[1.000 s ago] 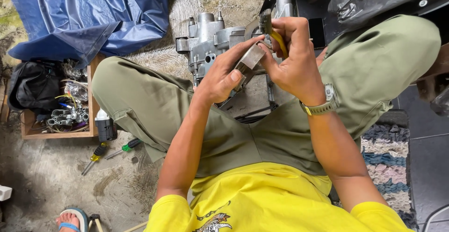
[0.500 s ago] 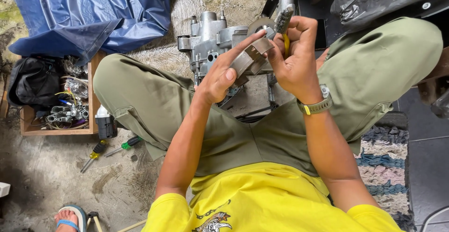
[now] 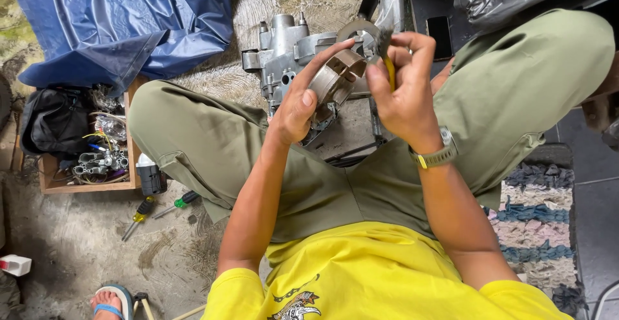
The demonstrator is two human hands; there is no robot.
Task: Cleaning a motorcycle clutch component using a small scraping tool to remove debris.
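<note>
My left hand (image 3: 303, 97) grips a round grey metal drum part (image 3: 334, 75), tilted so its hollow inside faces up. My right hand (image 3: 403, 84) holds a small brush with a yellow handle (image 3: 389, 68), its bristle end by the drum's upper rim. Both hands are raised above my lap, over a grey metal engine case (image 3: 287, 52) that lies on the floor between my knees. A watch sits on my right wrist.
A wooden box (image 3: 87, 184) of wires and metal parts stands at left beside a black bag (image 3: 51, 120). Two screwdrivers (image 3: 161, 209) lie on the concrete floor. A blue tarp (image 3: 122, 17) covers the top left. A woven rug (image 3: 535, 217) lies at right. Someone's sandalled foot (image 3: 109, 300) shows at the bottom left.
The drum has turned in my left hand, so its open side now shows. The brush has shifted slightly along its rim. The view has drifted a little.
</note>
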